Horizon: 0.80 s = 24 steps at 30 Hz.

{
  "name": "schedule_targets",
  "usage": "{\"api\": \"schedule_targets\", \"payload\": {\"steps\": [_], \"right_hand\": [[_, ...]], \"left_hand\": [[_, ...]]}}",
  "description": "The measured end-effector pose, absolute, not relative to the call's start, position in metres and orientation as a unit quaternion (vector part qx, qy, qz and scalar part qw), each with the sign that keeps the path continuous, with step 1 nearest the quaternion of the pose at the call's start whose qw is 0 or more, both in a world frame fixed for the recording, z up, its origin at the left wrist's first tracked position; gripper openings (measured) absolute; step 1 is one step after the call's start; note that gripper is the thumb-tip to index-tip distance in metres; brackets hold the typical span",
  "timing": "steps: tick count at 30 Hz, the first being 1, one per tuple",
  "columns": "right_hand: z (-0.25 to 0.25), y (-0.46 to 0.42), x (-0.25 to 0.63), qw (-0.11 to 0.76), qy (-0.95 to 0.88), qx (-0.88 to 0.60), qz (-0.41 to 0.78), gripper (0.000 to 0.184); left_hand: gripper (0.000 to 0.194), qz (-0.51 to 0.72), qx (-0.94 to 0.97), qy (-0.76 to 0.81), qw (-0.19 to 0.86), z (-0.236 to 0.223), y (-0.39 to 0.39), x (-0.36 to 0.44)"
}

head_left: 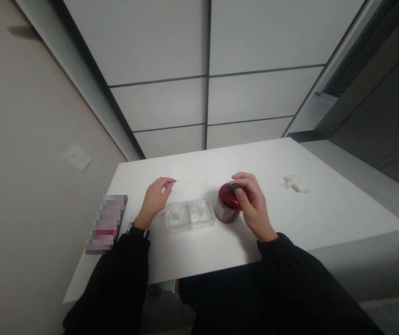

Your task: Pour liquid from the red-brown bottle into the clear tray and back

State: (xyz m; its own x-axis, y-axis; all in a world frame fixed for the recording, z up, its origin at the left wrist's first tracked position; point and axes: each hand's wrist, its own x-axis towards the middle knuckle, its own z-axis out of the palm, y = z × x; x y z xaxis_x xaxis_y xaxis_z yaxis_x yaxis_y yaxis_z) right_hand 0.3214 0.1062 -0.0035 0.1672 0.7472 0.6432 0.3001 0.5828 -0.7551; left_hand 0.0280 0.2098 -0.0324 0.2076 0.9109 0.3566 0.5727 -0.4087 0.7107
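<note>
On the wall at left is a socket plate (77, 158). A phone (108, 228) lies along the left edge of the surface (199, 256); its face is pixelated, with no writing legible. The left hand (156, 197), a band at its wrist, has thumb and fingertips close together over thin pale strips (191, 182); I cannot tell whether they pinch anything. Just beside it, a clear tray (178, 228) with two compartments sits flat, a clear lump in each, a band of surface between it and the near edge. Next to its right end stands a red jar (230, 217), its pale label (221, 212) carrying print too small to read. The right hand (255, 204) grasps the jar's top, thumb against the dark knob (235, 187). Farther right, well apart, lies a crumpled white wad (295, 184), with a broad stretch of surface between it and the near edge.
</note>
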Motion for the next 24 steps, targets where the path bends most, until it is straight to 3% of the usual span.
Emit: {"api": "schedule_targets", "payload": {"steps": [2, 5, 8, 10, 12, 15, 17, 20, 24], "right_hand": [[-0.006, 0.107, 0.320, 0.647, -0.611, -0.414, 0.190, 0.026], [-0.012, 0.107, 0.319, 0.657, -0.595, -0.405, 0.224, 0.032], [-0.020, 0.106, 0.321, 0.650, -0.596, -0.403, 0.243, 0.060], [-0.024, 0.103, 0.323, 0.658, -0.596, -0.409, 0.211, 0.071], [-0.024, 0.096, 0.324, 0.689, -0.577, -0.424, 0.109, 0.059], [-0.015, 0.078, 0.318, 0.689, -0.579, -0.427, -0.084, 0.021], [-0.008, 0.065, 0.308, 0.639, -0.662, -0.371, -0.127, 0.032], [-0.003, 0.051, 0.287, 0.582, -0.763, -0.274, -0.053, 0.046], [-0.014, 0.045, 0.264, 0.472, -0.830, -0.295, 0.026, 0.043]], "left_hand": [[0.045, 0.400, 0.733, 0.501, 0.227, -0.030, 0.206, 0.027], [0.087, 0.432, 0.711, 0.467, 0.299, -0.028, 0.188, 0.018], [0.115, 0.446, 0.692, 0.384, 0.418, -0.030, 0.157, 0.007], [0.120, 0.405, 0.702, 0.373, 0.452, -0.030, 0.135, 0.003], [0.115, 0.359, 0.705, 0.400, 0.463, -0.027, 0.118, 0.005], [0.096, 0.339, 0.703, 0.411, 0.471, -0.019, 0.109, 0.012], [0.084, 0.339, 0.706, 0.396, 0.478, -0.016, 0.110, 0.017], [0.070, 0.332, 0.705, 0.392, 0.489, -0.013, 0.113, 0.020], [0.068, 0.327, 0.703, 0.390, 0.497, -0.014, 0.116, 0.020]]}}
